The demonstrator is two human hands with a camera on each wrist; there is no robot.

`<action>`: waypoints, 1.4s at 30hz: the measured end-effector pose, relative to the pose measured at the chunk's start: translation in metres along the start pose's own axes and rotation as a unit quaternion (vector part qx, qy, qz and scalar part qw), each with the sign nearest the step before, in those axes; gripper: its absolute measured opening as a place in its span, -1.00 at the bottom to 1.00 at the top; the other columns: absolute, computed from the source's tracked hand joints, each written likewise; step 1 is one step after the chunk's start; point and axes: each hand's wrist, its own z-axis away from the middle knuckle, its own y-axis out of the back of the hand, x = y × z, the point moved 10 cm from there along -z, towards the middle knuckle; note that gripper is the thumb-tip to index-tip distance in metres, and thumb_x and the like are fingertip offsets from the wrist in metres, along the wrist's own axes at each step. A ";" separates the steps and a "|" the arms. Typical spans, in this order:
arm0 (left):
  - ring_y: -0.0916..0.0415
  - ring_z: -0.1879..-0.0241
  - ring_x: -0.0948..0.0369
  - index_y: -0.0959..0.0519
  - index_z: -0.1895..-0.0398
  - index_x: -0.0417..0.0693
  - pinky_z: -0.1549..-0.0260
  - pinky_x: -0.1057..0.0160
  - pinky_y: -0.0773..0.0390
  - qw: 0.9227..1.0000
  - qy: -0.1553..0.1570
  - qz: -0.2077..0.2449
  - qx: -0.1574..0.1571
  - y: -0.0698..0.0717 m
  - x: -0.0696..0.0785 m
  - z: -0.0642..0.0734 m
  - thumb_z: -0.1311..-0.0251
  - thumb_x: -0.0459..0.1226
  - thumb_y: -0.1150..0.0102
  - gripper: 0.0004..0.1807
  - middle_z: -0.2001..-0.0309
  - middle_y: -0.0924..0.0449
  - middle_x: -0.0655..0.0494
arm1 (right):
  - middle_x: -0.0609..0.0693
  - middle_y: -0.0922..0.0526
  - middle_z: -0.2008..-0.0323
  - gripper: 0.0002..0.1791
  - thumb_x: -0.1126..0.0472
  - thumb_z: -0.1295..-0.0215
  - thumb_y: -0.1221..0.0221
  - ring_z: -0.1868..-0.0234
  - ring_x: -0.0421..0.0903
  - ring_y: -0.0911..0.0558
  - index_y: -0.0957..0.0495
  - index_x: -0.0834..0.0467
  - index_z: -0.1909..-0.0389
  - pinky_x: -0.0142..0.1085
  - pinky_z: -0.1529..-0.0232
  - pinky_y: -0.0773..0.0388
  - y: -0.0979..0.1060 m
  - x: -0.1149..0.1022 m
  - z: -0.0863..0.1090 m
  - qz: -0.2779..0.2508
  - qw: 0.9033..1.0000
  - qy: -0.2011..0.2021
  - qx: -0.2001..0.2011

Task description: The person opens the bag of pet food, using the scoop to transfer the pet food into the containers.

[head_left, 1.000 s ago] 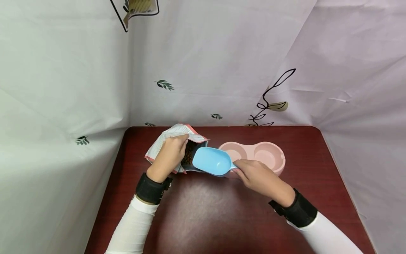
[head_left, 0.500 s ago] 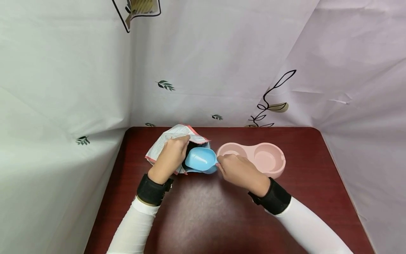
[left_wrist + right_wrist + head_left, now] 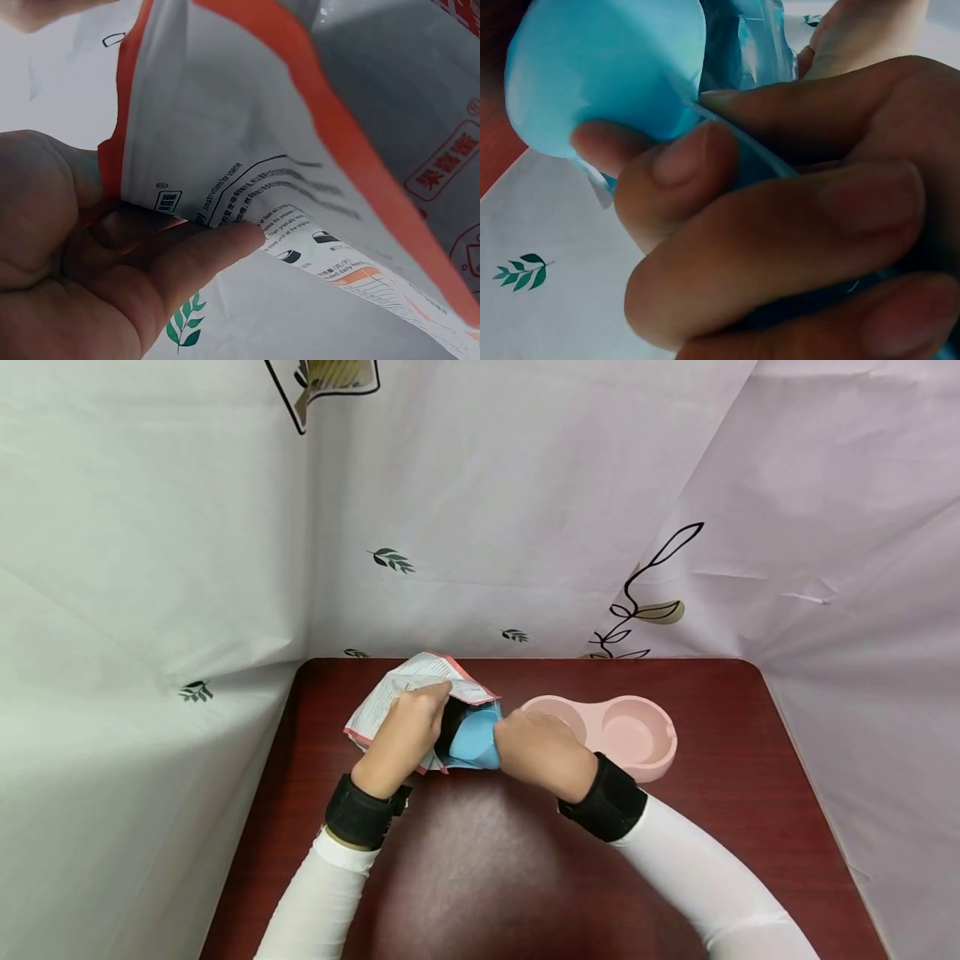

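A white pet food bag with red-orange edging [image 3: 378, 703] lies at the table's back left, its mouth toward the right. My left hand [image 3: 403, 731] pinches the upper rim; printed text shows on the bag wall [image 3: 232, 105] in the left wrist view. With curled fingers my right hand [image 3: 543, 753] grips the handle of a light blue scoop [image 3: 474, 737]. The scoop's bowl is partly inside the bag's mouth, and its handle is hidden under the hand in the head view. In the right wrist view the fingers [image 3: 772, 240] wrap the handle below the scoop bowl [image 3: 592, 75].
A pink double pet bowl [image 3: 637, 739] stands just right of the bag, its left side partly behind my right hand. The dark red table [image 3: 465, 868] ends at a white patterned cloth [image 3: 525, 510] behind and at both sides.
My right hand has moved left and carried the scoop from over the bag's opening into it. Kibble seen in the bag earlier is now out of sight. The left hand keeps its hold.
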 end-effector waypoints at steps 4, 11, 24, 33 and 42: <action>-0.61 0.00 0.02 -0.62 -0.02 -0.34 0.09 0.01 -0.65 1.000 -0.001 -0.001 -0.003 -0.002 0.001 0.000 -0.36 -0.44 -0.02 -0.74 0.02 -0.69 -0.18 | 0.08 -0.62 0.51 -0.74 0.34 -0.19 -0.06 0.54 0.02 -0.57 -0.56 0.08 0.65 -0.05 0.67 -0.53 -0.005 -0.006 -0.008 0.026 0.999 -0.003 -0.018; -0.62 0.01 0.02 -0.62 0.00 -0.33 0.09 0.01 -0.65 1.000 -0.003 -0.001 -0.005 -0.002 0.003 0.001 -0.37 -0.43 -0.02 -0.75 0.03 -0.70 -0.18 | 0.10 -0.64 0.43 -0.80 0.27 -0.28 -0.08 0.51 -0.02 -0.54 -0.62 0.13 0.50 -0.08 0.60 -0.57 -0.020 -0.009 -0.018 0.030 0.999 -0.002 -0.033; -0.62 0.01 0.04 -0.63 0.02 -0.33 0.10 0.02 -0.66 1.000 -0.002 -0.004 0.000 -0.003 0.005 0.001 -0.38 -0.44 0.02 -0.74 0.05 -0.70 -0.17 | 0.03 -0.42 0.69 -0.60 0.15 -0.41 -0.01 0.67 -0.08 -0.41 -0.46 0.09 0.68 -0.18 0.70 -0.41 -0.045 0.000 -0.031 -0.053 0.998 -0.021 -0.026; -0.60 -0.01 0.02 -0.62 -0.01 -0.35 0.10 0.02 -0.65 1.000 0.003 0.004 -0.002 -0.002 0.003 0.002 -0.38 -0.44 0.01 -0.73 0.02 -0.69 -0.20 | 0.13 -0.59 0.57 -0.64 0.10 -0.41 -0.02 0.65 -0.01 -0.53 -0.53 0.14 0.58 -0.06 0.70 -0.50 -0.055 0.004 -0.031 -0.076 0.996 -0.044 0.013; -0.60 -0.01 0.01 -0.62 -0.02 -0.35 0.11 0.02 -0.66 1.000 0.006 0.006 -0.004 -0.001 0.002 0.001 -0.37 -0.44 -0.01 -0.73 0.01 -0.68 -0.21 | 0.13 -0.64 0.54 -0.69 0.10 -0.40 -0.03 0.57 0.02 -0.61 -0.59 0.18 0.44 -0.06 0.69 -0.55 -0.065 0.002 -0.034 -0.073 0.994 -0.036 0.073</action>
